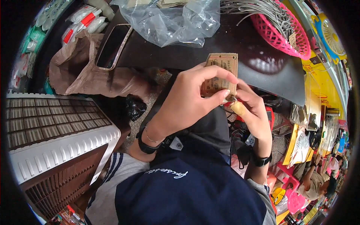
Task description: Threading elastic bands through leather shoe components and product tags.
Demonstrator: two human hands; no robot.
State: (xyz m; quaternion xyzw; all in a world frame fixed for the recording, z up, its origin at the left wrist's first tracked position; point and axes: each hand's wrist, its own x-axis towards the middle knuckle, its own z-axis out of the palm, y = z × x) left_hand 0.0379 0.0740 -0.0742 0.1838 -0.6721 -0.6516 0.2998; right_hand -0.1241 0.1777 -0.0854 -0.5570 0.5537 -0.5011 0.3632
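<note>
Just above my lap, at the near edge of the dark table, my left hand (189,92) grips a brown printed cardboard tag (222,67) between thumb and fingers. Small holes show near the tag's upper corners. My right hand (255,112) is closed at the tag's lower corner, its fingertips close to my left thumb. A yellowish cover (237,108) wraps the tip of my right thumb. Something thin and dark sits between the right fingertips; it is too small to make out.
On the table (150,56) lie a phone (114,47), a clear plastic bag (168,24) and a pink basket (304,43) of grey wire lengths (258,8). A brown cloth bag (75,69) and white air cooler (56,152) stand left. Another person (315,183) sits far right.
</note>
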